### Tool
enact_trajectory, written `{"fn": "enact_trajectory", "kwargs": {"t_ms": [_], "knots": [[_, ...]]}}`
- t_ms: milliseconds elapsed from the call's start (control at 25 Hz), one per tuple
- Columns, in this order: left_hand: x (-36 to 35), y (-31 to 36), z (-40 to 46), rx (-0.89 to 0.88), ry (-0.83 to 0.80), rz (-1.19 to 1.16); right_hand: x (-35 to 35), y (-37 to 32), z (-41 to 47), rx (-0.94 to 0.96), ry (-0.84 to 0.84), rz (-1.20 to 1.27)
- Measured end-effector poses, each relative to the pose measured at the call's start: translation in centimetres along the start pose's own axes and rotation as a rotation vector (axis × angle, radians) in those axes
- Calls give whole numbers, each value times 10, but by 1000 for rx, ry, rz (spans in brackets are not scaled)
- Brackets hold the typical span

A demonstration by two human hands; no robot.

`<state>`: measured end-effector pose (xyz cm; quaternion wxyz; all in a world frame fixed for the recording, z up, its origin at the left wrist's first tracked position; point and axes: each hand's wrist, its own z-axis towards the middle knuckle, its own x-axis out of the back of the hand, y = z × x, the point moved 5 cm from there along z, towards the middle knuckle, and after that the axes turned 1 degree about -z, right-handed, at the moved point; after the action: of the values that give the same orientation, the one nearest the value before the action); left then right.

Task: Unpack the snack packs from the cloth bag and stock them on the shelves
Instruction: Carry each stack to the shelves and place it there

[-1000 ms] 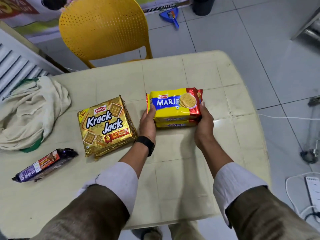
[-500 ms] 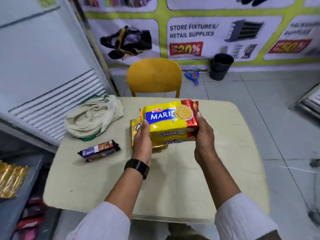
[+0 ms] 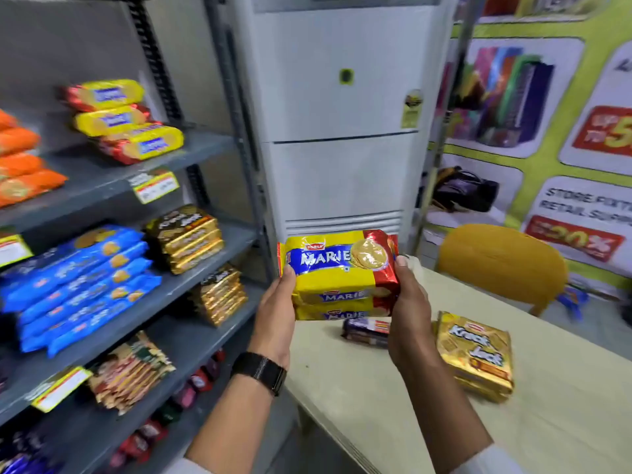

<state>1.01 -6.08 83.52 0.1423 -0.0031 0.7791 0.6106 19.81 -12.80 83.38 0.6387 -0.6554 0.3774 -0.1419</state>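
A stack of yellow and red Marie biscuit packs (image 3: 338, 275) is held up in the air at the centre. My left hand (image 3: 277, 313) grips its left end and my right hand (image 3: 408, 309) grips its right end. Grey shelves (image 3: 191, 155) stand to the left, with more yellow Marie packs (image 3: 126, 121) on an upper shelf. On the cream table (image 3: 564, 422) lie a gold Krack Jack pack (image 3: 477, 355) and a dark purple pack (image 3: 366, 331), partly behind my right hand. The cloth bag is out of sight.
The shelves also hold orange packs (image 3: 20, 165), blue packs (image 3: 82, 289), gold-brown packs (image 3: 188, 237) and others lower down. A white cooling unit (image 3: 342, 114) stands behind the stack. A yellow chair (image 3: 499, 265) sits beyond the table, against a poster wall (image 3: 564, 131).
The view has swung left from the table to the shelves. Both hands have lifted the Marie stack off the table and carried it up and toward the shelves.
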Motion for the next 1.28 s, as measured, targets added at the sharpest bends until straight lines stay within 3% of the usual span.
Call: {"fn": "enact_trajectory", "kwargs": {"t_ms": [240,400,800,1040,1280], "knots": [[126,76,-1,-64,166,33,-148,11,-31,-21,-251,60],[171,128,21,-98,235,13,-231,0,-21,12,-432,52],[225,248,155,-205,313,-76,-427,-36,92,36,-658,-3],[251,332,243,-269,469,-115,-558,-73,165,10,-766,-64],[259,373,302,-246,500,-183,-641,-73,223,-56,-868,-112]]}}
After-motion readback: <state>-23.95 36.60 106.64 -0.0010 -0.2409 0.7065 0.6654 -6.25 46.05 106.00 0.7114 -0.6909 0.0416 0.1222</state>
